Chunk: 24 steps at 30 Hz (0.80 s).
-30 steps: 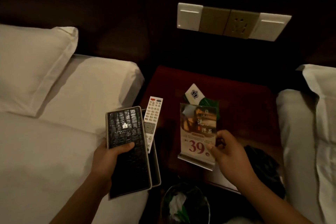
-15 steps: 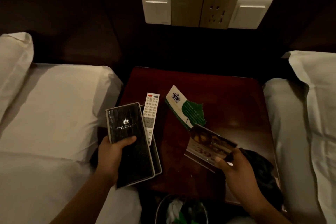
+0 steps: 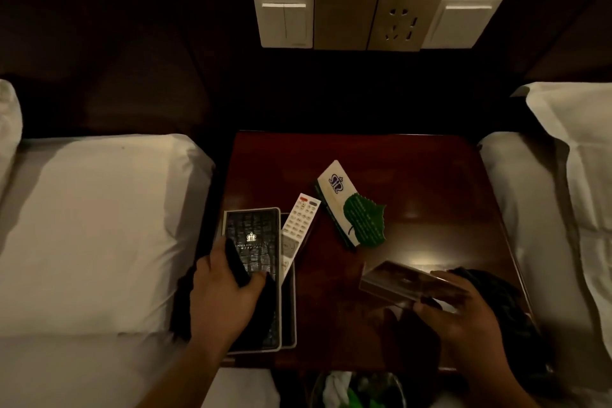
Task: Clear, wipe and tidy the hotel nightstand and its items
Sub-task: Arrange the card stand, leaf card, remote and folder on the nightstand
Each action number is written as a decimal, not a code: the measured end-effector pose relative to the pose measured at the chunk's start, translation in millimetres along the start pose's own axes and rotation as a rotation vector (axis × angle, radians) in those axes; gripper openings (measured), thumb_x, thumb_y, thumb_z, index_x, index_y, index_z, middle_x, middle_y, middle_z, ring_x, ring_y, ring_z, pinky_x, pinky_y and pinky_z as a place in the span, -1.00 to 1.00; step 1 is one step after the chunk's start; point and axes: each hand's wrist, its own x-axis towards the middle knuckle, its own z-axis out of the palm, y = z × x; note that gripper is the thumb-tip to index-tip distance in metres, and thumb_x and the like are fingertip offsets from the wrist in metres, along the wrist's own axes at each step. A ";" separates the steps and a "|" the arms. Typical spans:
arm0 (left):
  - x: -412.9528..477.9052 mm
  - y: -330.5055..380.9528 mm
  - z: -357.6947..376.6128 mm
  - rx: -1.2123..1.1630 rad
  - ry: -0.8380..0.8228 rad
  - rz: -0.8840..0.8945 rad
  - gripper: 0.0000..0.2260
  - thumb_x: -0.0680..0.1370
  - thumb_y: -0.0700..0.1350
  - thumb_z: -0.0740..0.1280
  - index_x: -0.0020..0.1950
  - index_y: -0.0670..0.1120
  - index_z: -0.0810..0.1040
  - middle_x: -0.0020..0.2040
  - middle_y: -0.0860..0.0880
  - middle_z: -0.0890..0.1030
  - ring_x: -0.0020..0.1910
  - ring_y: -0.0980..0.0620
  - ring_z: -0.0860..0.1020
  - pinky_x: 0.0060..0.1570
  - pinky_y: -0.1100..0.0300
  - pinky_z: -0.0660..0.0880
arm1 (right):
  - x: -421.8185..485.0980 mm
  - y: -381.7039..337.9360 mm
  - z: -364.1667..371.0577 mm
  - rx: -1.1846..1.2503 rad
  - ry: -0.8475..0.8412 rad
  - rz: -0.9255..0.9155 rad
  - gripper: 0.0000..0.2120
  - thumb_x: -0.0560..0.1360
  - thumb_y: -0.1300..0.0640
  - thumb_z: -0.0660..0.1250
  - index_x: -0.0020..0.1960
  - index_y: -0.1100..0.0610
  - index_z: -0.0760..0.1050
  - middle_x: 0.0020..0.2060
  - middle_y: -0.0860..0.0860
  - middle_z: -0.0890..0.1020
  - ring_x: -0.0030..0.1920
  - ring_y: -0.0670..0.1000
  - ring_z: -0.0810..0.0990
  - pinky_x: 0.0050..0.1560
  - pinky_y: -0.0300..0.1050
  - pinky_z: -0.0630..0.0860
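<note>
- The left hand [image 3: 222,295] grips the black crocodile-pattern folder [image 3: 251,228], with the thumb on its cover. The folder lies at the near left edge of the dark red wooden nightstand [image 3: 414,175].
- The long white remote control [image 3: 299,225] lies just right of the folder.
- The white card with a green leaf shape [image 3: 351,209] lies in the middle.
- The right hand [image 3: 463,318] has its fingers curled round the clear plastic sign stand [image 3: 400,278], tilted almost flat over the near right part.
- A black crumpled cloth [image 3: 496,291] lies just right of this hand.

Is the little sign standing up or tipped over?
Tipped. The right hand holds the sign nearly flat, its face upward.
</note>
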 end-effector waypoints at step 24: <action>-11.9 -4.5 13.6 0.051 -0.025 -0.025 -0.45 0.44 0.01 0.50 0.40 0.19 0.43 0.46 -0.14 0.24 0.44 -0.25 0.28 0.36 -0.17 0.35 | -1.1 -66.0 -31.4 0.048 -0.176 -0.315 -0.70 0.50 0.26 0.35 -0.03 -0.15 0.63 -0.17 -0.12 0.72 -0.17 -0.16 0.68 -0.31 -0.31 0.58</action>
